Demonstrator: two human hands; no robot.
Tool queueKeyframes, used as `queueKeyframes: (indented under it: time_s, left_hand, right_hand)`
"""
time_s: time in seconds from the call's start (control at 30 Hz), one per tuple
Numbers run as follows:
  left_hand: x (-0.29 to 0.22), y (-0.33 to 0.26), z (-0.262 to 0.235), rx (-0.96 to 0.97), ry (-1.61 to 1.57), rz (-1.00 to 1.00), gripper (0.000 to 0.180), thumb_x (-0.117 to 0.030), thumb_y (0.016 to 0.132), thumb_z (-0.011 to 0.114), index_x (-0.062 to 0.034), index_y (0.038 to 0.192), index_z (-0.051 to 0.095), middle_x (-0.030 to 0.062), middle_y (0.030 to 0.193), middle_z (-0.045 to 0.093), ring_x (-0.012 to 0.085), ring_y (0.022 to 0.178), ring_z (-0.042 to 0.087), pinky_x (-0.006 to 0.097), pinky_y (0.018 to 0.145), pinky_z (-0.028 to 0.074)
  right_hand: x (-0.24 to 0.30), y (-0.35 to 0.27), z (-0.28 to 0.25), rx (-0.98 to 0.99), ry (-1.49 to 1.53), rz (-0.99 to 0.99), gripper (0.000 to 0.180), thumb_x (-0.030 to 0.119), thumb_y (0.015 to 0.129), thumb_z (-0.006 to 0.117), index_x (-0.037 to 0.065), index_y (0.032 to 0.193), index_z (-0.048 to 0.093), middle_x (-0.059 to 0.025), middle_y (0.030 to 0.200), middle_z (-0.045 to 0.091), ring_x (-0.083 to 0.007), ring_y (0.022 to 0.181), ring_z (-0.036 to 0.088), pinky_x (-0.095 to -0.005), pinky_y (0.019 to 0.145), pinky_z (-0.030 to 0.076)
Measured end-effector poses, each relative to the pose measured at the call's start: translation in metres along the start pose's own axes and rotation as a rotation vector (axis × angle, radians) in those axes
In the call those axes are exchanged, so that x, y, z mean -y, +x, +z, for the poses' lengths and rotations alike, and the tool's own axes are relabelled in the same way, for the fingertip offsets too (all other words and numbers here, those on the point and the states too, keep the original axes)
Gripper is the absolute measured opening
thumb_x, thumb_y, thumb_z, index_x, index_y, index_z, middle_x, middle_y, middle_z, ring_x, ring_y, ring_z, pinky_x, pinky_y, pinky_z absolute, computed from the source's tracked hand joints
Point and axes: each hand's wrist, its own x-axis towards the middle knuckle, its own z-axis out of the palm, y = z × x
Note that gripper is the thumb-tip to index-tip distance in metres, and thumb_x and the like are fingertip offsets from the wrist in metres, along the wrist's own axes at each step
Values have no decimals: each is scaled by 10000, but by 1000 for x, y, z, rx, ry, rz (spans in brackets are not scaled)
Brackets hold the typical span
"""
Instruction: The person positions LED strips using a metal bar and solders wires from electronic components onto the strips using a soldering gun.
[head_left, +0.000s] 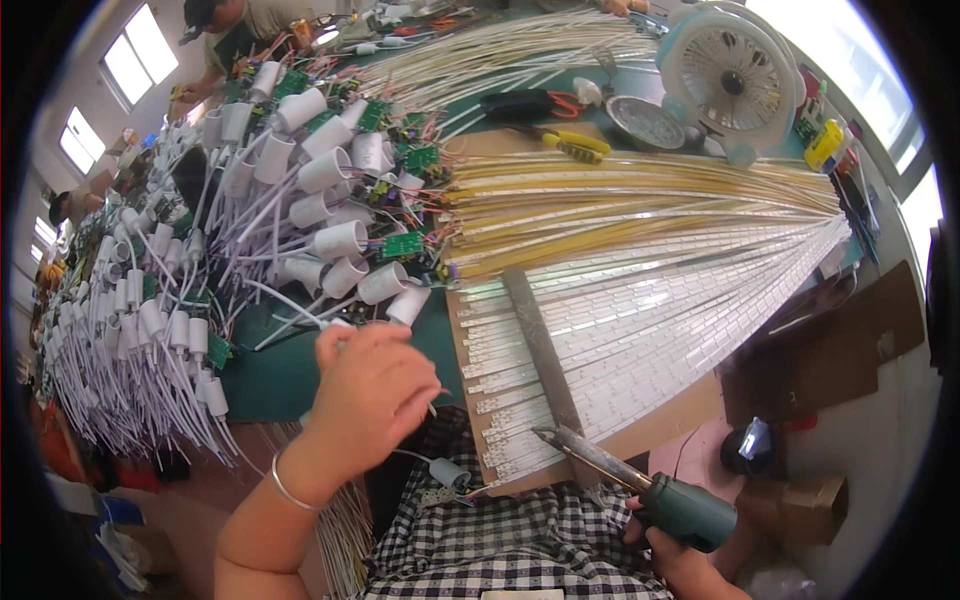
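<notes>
My left hand [368, 395] is above the table's near edge, fingers curled round a white cable that is mostly hidden; a short bit of it pokes out below the fingertips. At lower right my right hand [660, 545] grips the green handle of a soldering iron [690, 510]. The iron's dark tip points left, over the near end of a flat dark bar [540, 350]. That bar lies across a fan of white LED strips [640, 320] on cardboard. A white plastic cap [448, 473] with a cable and small board rests by my checked lap.
White caps with cables and green circuit boards [402, 245] are heaped at left. Yellowish strips [640, 195] lie beyond the white ones. Farther back are yellow-handled pliers [580, 145], a round metal dish [645, 122] and a fan [732, 82]. Another person [235, 35] works at far left.
</notes>
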Motion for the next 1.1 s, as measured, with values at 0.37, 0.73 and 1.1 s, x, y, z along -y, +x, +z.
queueKeyframes:
  time_s: [0.37,0.73,1.1]
  left_hand:
    - [-59,-45,31,-61,-343,-126,201,-48,646,749,-100,819,659,5,740,619,186,761,588,330,744,361]
    - [-78,-48,27,-4,-280,-183,150,-69,646,696,-108,740,586,15,821,583,215,863,551,378,801,333]
    - [-85,-52,42,-10,-295,-363,138,-93,645,678,-115,727,568,63,1020,489,289,1012,405,426,873,263]
  right_hand:
    - [-3,-7,-3,19,-32,-81,497,365,787,672,18,1125,563,-80,825,594,-165,774,574,-285,708,446]
    - [-121,-16,-34,55,-691,-321,398,84,783,684,2,1143,535,-126,1068,569,-244,977,553,-335,861,432]
    - [-3,-13,-9,89,-533,-457,415,105,769,700,5,1139,542,-130,1023,600,-256,926,588,-338,803,459]
